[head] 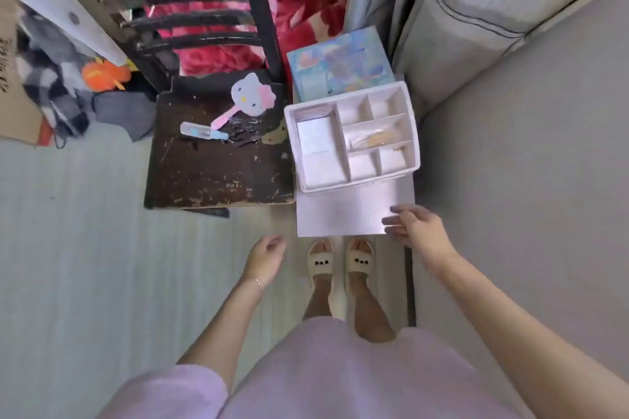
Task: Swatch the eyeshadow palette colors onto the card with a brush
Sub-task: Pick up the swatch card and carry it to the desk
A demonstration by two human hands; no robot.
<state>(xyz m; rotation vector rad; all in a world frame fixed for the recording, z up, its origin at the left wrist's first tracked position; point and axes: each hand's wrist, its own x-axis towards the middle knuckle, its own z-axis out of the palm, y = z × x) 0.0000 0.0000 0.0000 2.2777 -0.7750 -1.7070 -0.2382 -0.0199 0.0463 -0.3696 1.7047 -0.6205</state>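
Observation:
A white organizer box [352,139] with several open compartments on top stands on the floor beside a dark chair. Its pale front face [343,211] looks like a drawer front. My right hand [417,228] touches the lower right corner of that front with loosely bent fingers. My left hand [267,257] hangs free in the air to the left of the box, fingers loosely curled, holding nothing. I see no eyeshadow palette, brush or swatch card in the open. A flat silvery item [315,136] lies in the box's left compartment.
A worn dark wooden chair [218,160] holds a cat-shaped hand mirror [250,97], a small clear bottle [202,131] and dark hair clips. A blue printed box [340,65] stands behind the organizer. A grey bed edge [510,180] runs along the right. My slippered feet [340,260] stand just below the box.

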